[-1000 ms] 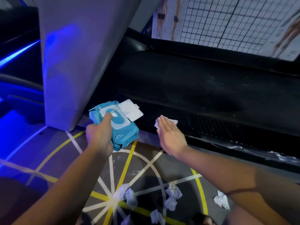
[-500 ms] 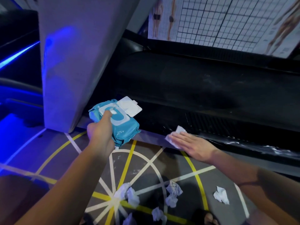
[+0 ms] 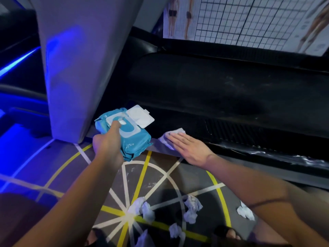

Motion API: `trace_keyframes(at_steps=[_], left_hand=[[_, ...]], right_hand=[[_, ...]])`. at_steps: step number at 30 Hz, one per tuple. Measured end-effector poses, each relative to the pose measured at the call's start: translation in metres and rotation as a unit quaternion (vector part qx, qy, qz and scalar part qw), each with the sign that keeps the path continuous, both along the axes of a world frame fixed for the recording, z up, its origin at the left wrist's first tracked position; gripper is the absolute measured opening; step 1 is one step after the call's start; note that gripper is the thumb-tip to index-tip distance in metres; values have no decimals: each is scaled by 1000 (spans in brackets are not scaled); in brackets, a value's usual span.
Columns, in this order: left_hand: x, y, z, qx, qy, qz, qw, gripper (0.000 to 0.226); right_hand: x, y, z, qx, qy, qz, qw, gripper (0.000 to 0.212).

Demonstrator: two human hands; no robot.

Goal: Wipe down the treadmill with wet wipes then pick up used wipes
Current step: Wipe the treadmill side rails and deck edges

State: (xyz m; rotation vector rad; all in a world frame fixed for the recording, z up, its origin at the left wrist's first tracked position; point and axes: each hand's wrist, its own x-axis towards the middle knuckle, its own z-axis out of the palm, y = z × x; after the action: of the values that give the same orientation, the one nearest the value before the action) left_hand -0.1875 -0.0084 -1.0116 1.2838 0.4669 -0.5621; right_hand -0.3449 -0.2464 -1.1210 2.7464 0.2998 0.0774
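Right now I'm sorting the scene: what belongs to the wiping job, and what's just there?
Job:
black treadmill side rail
white wet wipe under right hand
blue wipes pack in left hand
crumpled used wipes

Just there:
grid wall poster
grey pillar

Right hand [image 3: 189, 148] slid wipe [image 3: 170, 138] leftward along treadmill [image 3: 231, 97].

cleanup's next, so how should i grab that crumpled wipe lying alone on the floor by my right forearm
Pinch the raised crumpled folds of the lone wipe from straight above with fingertips; it lies loose on the flat floor, apart from the others, with no edge to slide under.
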Motion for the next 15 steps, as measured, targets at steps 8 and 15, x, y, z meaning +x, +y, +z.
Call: trace_keyframes(at_steps=[8,15], left_hand=[[-7,2,9,28,-11,39,999,50],[-16,-22,11,-2,-13,2,1000,52]], right_hand=[[-5,4,-1,-87,6,-45,995,70],[-101,-50,9,-83,9,-88,993,70]])
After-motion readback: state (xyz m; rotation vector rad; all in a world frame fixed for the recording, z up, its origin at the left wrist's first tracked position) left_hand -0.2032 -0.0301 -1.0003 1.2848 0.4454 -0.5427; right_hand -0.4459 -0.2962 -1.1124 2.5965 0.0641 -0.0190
